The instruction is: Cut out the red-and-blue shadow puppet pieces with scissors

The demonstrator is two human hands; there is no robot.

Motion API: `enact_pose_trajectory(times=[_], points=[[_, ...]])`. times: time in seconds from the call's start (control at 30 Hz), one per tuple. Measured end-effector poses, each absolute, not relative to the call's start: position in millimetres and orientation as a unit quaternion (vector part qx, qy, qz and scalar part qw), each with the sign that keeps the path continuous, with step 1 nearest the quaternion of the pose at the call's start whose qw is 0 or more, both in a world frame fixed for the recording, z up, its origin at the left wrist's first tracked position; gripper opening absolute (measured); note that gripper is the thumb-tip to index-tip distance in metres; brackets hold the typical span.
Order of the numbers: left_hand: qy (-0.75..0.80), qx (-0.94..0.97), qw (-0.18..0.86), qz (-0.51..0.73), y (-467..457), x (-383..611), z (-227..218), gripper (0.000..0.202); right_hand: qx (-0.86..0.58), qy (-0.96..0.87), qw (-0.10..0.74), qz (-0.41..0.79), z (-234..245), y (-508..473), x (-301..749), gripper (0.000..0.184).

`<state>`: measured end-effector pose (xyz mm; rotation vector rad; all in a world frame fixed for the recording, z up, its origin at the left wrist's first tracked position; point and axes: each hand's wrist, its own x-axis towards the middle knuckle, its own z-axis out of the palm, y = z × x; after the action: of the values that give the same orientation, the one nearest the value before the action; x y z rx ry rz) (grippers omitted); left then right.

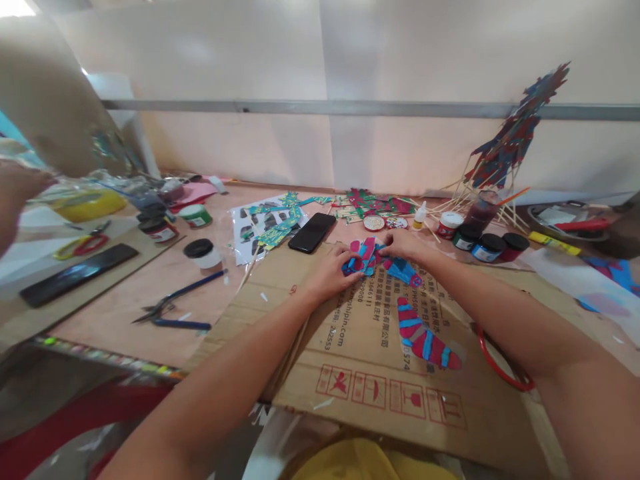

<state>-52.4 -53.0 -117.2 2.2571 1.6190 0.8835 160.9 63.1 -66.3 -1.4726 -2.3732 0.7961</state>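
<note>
My left hand (333,272) is closed on the edge of a blue and pink painted cut-out (369,250), its fingers curled over the piece. Across from it, my right hand (400,245) pinches the other side of the same cut-out; its fingertips are partly hidden. Under my right hand lies a smaller blue painted piece (404,271) with a red tip. Nearer to me, a curved cut-out striped red and blue (426,339) lies flat on the printed cardboard (350,353). A black phone (313,233) rests beyond my left hand.
Long-nosed pliers (173,307) and a white jar with a black lid (202,253) lie left of the cardboard. Paint jars (487,247) and a glue bottle (419,217) stand at the back right. Painted figures on sticks (515,137) lean there. Another person's hand (23,183) shows far left.
</note>
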Motion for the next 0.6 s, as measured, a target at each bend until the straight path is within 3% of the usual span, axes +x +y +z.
enact_pose_trajectory(times=[0.43,0.6], points=[[0.548,0.763,0.127,0.319,-52,-51,-114,0.043,-0.593,-0.664,0.316,0.328,-40,61,201,0.013],[0.569,0.71,0.169,0.378,-55,-49,-112,0.035,-0.565,-0.662,0.336,0.36,-46,44,198,0.014]])
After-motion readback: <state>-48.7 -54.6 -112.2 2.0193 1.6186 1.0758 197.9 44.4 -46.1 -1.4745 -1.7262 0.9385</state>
